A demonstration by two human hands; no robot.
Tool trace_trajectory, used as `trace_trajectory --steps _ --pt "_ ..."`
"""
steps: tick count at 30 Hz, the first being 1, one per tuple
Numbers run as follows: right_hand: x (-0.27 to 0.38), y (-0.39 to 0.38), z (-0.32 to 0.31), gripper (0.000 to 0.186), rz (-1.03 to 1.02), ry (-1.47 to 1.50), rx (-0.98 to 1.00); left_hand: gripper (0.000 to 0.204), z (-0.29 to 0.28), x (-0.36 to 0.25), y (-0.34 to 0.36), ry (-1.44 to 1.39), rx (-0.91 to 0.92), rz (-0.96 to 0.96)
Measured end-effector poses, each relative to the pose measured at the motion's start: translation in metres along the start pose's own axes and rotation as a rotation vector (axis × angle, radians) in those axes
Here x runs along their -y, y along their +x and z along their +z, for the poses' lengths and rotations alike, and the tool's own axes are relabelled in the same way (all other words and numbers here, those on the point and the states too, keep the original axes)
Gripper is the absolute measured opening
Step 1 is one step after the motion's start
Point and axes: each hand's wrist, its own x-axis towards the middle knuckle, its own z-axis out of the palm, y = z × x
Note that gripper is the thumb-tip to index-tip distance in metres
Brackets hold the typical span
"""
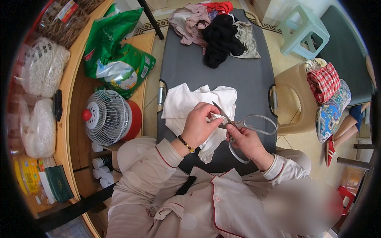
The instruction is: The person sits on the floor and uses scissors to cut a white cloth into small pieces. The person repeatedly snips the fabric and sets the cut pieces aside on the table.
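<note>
Scissors (238, 127) gripped by right hand (247, 142); left hand (198, 126) fingers pinch white cloth (186, 104); clothes pile (214, 27) beyond.

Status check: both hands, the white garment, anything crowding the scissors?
Left hand pinching white garment. Right hand gripping scissors, blades open at the pinched cloth. Clothes pile far up the grey cot, clear.

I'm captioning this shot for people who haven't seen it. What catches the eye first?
At centre, the right hand holds large scissors, blades open at a bit of white garment pinched by the left hand over a grey cot. A heap of clothes lies at its far end. A red-and-white fan stands to the left.
</note>
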Motion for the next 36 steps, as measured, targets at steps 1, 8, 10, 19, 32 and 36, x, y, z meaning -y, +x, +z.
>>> trace_trajectory --steps 1,8,10,19,32,36 --pt "-0.002 0.001 -0.002 0.026 -0.015 -0.030 0.017 0.030 0.000 -0.002 -0.001 0.024 -0.008 -0.005" --pt "0.002 -0.002 -0.001 0.033 -0.035 -0.085 0.004 0.027 -0.009 -0.007 0.005 0.244 -0.069 0.234" --pt "0.002 -0.003 -0.002 0.035 -0.065 -0.138 0.022 0.028 -0.018 -0.008 0.007 0.331 0.025 0.262" --pt "-0.003 -0.004 -0.003 0.029 -0.103 -0.161 0.110 0.023 -0.028 -0.007 0.008 0.200 0.242 0.111" --pt "-0.001 -0.003 -0.003 0.027 -0.163 -0.180 0.149 0.021 -0.025 -0.001 0.008 0.149 0.224 0.132" --pt "-0.004 -0.002 -0.002 0.028 -0.144 -0.172 0.136 0.020 -0.022 0.004 0.008 0.158 0.183 0.180"
